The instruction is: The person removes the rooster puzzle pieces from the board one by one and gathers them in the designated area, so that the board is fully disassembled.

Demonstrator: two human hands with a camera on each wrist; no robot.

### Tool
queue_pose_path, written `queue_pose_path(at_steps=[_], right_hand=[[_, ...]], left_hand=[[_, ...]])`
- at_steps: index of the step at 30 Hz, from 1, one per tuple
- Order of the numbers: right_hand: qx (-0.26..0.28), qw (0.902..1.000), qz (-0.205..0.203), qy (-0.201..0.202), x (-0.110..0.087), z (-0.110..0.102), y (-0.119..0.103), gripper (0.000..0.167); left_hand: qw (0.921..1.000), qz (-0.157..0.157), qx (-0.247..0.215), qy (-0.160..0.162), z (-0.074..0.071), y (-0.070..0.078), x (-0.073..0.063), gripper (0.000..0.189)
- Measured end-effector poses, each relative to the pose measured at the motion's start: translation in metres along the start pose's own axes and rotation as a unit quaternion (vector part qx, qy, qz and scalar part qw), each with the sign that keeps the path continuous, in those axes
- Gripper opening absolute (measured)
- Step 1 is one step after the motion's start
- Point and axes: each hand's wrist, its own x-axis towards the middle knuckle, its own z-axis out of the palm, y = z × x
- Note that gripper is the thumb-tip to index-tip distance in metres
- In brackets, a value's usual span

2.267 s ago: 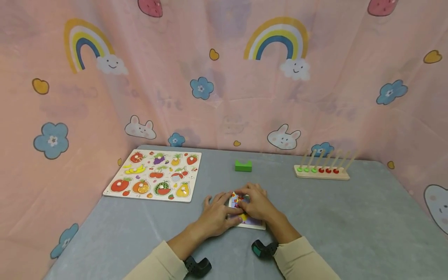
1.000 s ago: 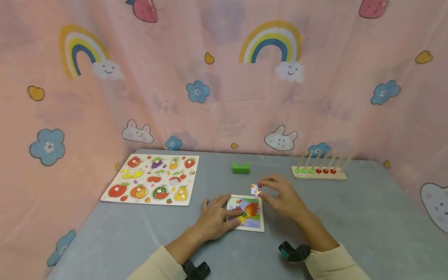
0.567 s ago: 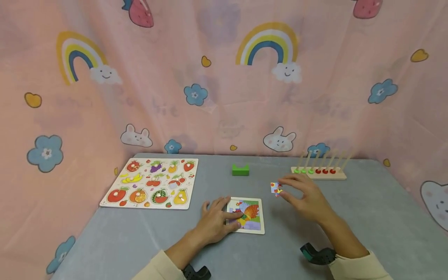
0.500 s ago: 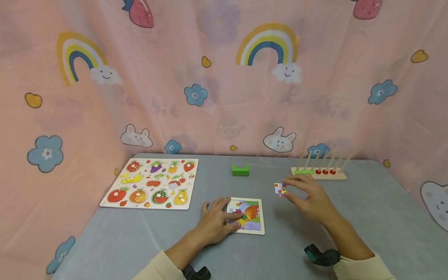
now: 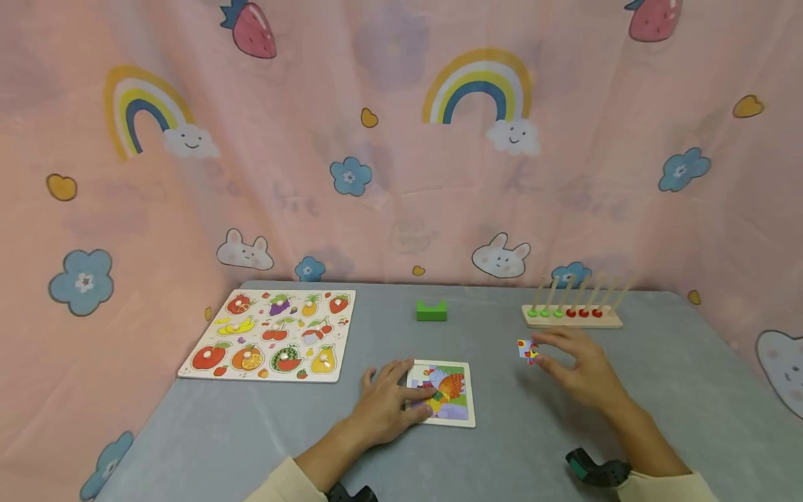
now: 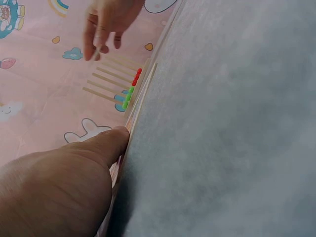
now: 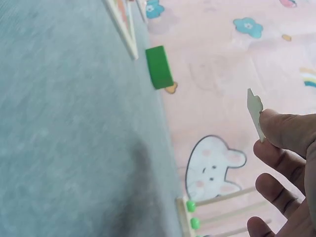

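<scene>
The right hand [image 5: 580, 368] pinches a puzzle piece [image 5: 526, 350] well right of the puzzle board [image 5: 470, 404]; the left hand [image 5: 385, 410], uncurled, rests on that board.

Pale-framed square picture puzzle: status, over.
Right hand pinching small, flat, multicoloured jigsaw piece, apart from puzzle. Left hand rests on puzzle. Fingers hide part of it.
</scene>
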Motion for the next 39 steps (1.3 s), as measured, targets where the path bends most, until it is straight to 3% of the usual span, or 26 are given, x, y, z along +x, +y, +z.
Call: queue_pose_path(at_steps=[16, 24, 31, 39], right_hand=[[-0.025, 0.9963, 0.076, -0.032, -0.026, 0.011, 0.029, 0.033], [-0.043, 0.9955, 0.066, -0.053, -0.032, 0.016, 0.039, 0.031], [-0.053, 0.9905, 0.093, -0.086, -0.032, 0.017, 0.038, 0.03], [-0.053, 0.991, 0.085, -0.089, -0.032, 0.015, 0.038, 0.03]], left_hand=[[1.0, -0.004, -0.005, -0.002, 0.0, 0.001, 0.0, 0.033], [1.0, 0.001, -0.003, -0.004, 0.0, 0.0, 0.0, 0.033], [1.0, 0.002, -0.001, 0.001, 0.0, -0.001, -0.002, 0.033], [1.0, 0.003, -0.005, 0.0, -0.001, 0.001, -0.001, 0.033]])
